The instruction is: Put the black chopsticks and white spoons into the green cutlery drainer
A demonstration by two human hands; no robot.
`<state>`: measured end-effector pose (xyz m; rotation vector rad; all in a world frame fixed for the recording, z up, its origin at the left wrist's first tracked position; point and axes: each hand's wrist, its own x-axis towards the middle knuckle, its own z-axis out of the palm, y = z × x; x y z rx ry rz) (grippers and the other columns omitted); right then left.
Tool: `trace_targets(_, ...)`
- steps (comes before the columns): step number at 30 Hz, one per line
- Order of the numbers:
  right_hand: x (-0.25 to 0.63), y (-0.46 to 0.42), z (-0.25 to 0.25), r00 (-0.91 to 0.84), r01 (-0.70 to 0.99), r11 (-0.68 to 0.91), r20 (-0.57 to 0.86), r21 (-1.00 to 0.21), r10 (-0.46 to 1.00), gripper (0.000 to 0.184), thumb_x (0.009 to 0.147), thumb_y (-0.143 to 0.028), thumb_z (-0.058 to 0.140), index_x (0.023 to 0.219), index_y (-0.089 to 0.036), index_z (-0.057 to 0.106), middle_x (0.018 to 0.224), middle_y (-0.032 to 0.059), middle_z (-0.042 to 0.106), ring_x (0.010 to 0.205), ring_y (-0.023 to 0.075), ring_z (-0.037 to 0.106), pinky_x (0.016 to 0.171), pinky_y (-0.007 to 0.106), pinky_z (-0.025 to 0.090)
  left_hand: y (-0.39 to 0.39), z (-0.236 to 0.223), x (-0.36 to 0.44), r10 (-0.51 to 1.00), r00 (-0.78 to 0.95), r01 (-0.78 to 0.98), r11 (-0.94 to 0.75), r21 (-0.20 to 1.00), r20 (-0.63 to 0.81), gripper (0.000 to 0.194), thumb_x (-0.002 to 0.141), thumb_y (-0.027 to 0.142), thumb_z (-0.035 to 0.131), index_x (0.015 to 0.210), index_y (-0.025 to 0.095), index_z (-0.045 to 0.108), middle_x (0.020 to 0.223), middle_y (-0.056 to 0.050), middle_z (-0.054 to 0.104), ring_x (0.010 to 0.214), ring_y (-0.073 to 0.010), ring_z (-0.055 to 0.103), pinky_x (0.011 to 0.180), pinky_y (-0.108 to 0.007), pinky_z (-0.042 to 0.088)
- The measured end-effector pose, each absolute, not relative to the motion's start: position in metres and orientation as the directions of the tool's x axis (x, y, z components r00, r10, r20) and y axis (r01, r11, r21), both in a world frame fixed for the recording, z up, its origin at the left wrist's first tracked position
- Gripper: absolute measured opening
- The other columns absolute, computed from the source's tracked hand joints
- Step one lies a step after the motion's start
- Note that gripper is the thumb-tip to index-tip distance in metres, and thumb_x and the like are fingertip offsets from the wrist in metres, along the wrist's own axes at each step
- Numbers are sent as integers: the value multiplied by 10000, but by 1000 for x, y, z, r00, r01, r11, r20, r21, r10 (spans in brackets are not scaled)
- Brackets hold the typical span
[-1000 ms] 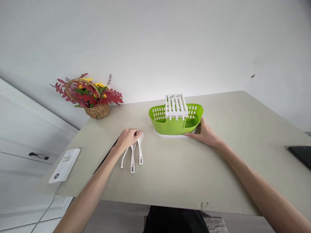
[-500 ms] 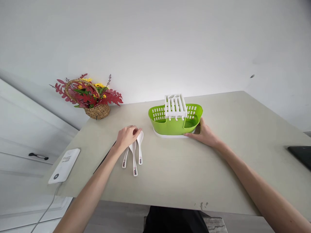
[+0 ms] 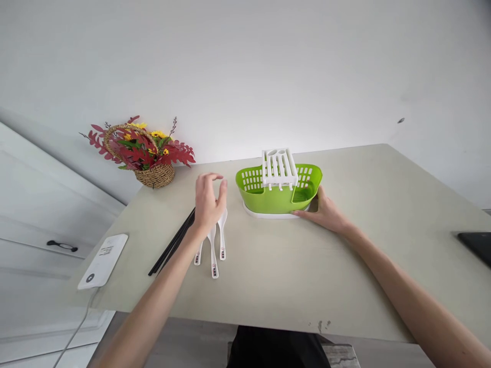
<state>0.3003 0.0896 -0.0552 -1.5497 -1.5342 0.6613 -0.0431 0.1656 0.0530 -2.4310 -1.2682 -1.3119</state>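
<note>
A green slotted utensil basket (image 3: 276,202) stands on a white base tray, with a white slotted rack (image 3: 280,171) with hooks across its middle. My right hand (image 3: 324,210) grips the basket's right end, thumb along the front of the base and fingers behind. My left hand (image 3: 210,199) is raised left of the basket, fingers bent and thumb apart, with nothing visible in it. Below it lie white spoons (image 3: 214,253), handles toward me; the hand hides some of their bowls. Black chopsticks (image 3: 172,245) lie left of the spoons, partly behind my left forearm.
A wicker basket of artificial flowers (image 3: 155,176) stands at the back left against the wall. A white power strip or box (image 3: 103,260) with a cable lies at the table's left edge. A black flat object (image 3: 477,245) is at the right edge.
My left hand has lifted away from the spoons, moving up and slightly right, its fingers opening. More of the chopsticks now shows. My right hand stays on the basket.
</note>
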Motion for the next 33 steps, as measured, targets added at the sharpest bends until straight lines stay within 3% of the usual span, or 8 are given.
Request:
trace_targets(5,298,89,-53,118,532,100,191,-841,974,924,695,-670,880,1402,-273,438,1400,148,615,1288,398,595,1050,581,523,128,82,18,471,330,611,-767,195,818,286,1075,381,482,1308,219,511,1392,-165,596,1387,-277,520,1191,-486,396)
trace_targets(12,298,90,-55,95,478,165,238,-862,967,965,715,-647,880,1475,-300,398,1453,131,598,1320,380,594,1066,573,527,103,87,82,423,501,574,-816,76,755,445,1076,459,473,1464,242,486,1601,-140,514,1550,-308,391,1256,-529,339)
trace_targets(16,300,92,-59,103,503,169,253,-847,962,948,721,-650,874,1466,-300,404,1447,132,601,1284,374,614,1042,564,538,109,76,93,421,566,579,-815,22,709,508,1061,480,511,1504,233,493,1581,-133,553,1511,-318,457,1255,-541,364)
trace_targets(22,296,91,-54,110,518,163,255,-840,961,949,714,-662,875,1457,-288,417,1457,145,594,1316,390,592,1062,576,524,122,68,89,405,583,592,-806,-26,704,445,1064,363,513,1472,192,566,1528,-118,613,1461,-303,527,1258,-503,394)
trace_targets(33,297,90,-58,92,587,141,239,-797,967,883,782,-657,817,1491,-303,427,1459,133,620,1326,396,602,1079,595,518,139,67,79,381,562,568,-823,-8,735,438,1036,262,530,1468,224,587,1485,-90,654,1430,-274,570,1246,-503,424)
